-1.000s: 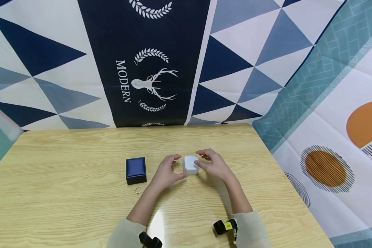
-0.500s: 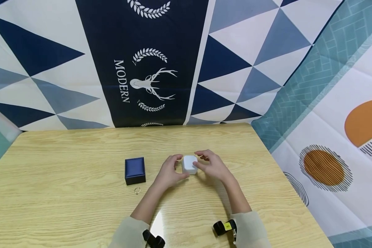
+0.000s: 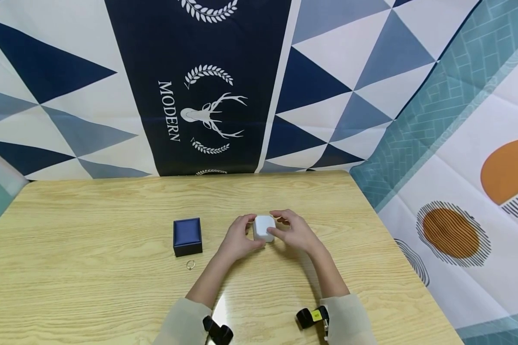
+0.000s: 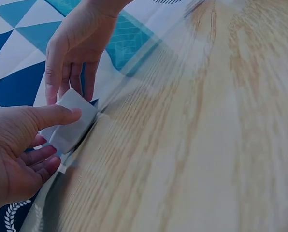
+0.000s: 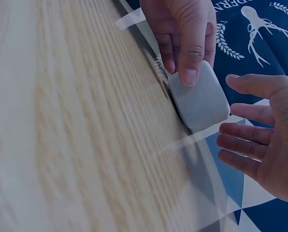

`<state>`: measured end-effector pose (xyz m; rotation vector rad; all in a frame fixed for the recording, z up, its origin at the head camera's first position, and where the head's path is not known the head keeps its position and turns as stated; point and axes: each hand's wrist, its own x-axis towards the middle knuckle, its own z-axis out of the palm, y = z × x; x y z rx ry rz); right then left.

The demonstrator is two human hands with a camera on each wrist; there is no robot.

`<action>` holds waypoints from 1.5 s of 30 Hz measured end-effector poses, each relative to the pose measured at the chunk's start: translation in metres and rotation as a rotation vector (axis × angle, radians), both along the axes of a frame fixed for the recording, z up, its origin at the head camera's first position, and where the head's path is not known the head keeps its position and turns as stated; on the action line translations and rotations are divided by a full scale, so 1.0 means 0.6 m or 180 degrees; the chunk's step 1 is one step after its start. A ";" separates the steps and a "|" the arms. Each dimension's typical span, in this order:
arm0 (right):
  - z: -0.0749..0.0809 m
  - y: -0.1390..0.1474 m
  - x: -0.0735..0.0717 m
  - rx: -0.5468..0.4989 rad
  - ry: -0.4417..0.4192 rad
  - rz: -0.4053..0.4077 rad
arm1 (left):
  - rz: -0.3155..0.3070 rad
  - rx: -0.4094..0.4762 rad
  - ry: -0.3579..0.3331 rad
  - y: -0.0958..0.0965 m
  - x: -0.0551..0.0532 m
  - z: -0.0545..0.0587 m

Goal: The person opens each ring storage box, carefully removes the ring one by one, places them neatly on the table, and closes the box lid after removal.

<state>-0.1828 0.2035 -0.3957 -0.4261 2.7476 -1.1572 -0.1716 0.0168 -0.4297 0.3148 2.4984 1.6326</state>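
A small white box with rounded corners (image 3: 264,226) stands on the wooden table in front of both hands. My left hand (image 3: 237,239) holds it from the left: the thumb lies across its near side in the left wrist view, with the fingers around the far side. The right hand (image 3: 294,231) is beside the box's right side, its fingers spread and loosely bent. In the right wrist view, its fingertips (image 5: 229,129) are right at the box's edge. The right thumb overlaps the box's top in the head view.
Left of the hands stands a dark box with a blue top (image 3: 187,235). A thin ring (image 3: 191,264) lies just in front of it. Patterned cloth (image 3: 319,96) hangs behind the table's (image 3: 90,287) back edge, and more cloth is at the right.
My left hand has moved slightly right, bringing its thumb and fingers in around the white box. The right hand has barely moved. The dark box and ring have stayed put.
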 end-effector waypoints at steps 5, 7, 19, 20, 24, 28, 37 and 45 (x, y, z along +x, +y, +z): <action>0.000 0.001 0.001 0.0028 -0.0011 -0.0001 | 0.0007 -0.0017 0.0004 0.001 -0.002 0.000; 0.001 0.001 0.001 0.0042 -0.0029 -0.0002 | -0.0001 -0.0041 0.0021 0.001 -0.003 -0.001; 0.000 0.002 0.003 0.0064 -0.0050 0.0082 | -0.0022 -0.0039 -0.0012 0.002 -0.006 -0.005; 0.000 0.003 0.004 0.0068 -0.0052 0.0090 | -0.0021 -0.0042 -0.0013 0.002 -0.007 -0.005; 0.001 0.003 0.004 0.0076 -0.0062 0.0123 | -0.0020 -0.0026 -0.0003 0.003 -0.007 -0.005; 0.002 0.003 0.005 0.0054 -0.0091 0.0132 | -0.0024 -0.0014 -0.0006 0.004 -0.007 -0.004; -0.002 -0.001 0.003 0.0153 -0.0006 0.0234 | -0.0065 -0.0104 0.0062 0.002 -0.007 -0.003; -0.004 -0.004 0.001 0.0160 -0.0044 0.0205 | -0.0011 -0.0200 0.0090 0.004 -0.007 -0.003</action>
